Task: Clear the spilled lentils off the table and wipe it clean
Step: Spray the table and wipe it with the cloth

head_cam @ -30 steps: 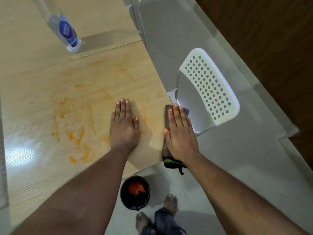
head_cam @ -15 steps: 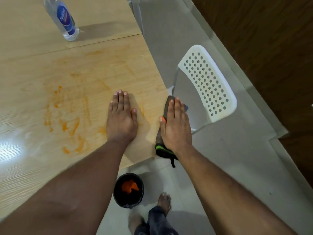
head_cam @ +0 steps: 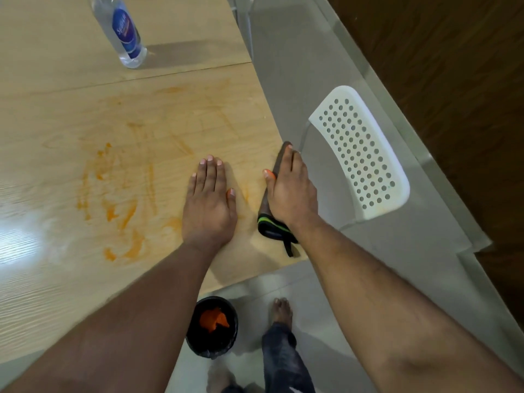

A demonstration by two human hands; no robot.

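Left hand [head_cam: 208, 205], fingers straight, flat on the pale wooden surface [head_cam: 56, 279]; right hand [head_cam: 289, 191] presses a dark green-trimmed cloth [head_cam: 268, 222] at its right edge. Orange lentil smears [head_cam: 119, 194] lie leftward; a dry cloth would likely spread them.

Bare light wooden tabletop [head_cam: 71, 114] stretches leftward; only a clear plastic water bottle [head_cam: 122, 29] stands far off; white perforated chair [head_cam: 360, 154] crowds the right edge

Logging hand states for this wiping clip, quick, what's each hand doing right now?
Left hand: open, flat on the table, holding nothing.
Right hand: open, fingers straight, pressing the dark cloth at the table edge.
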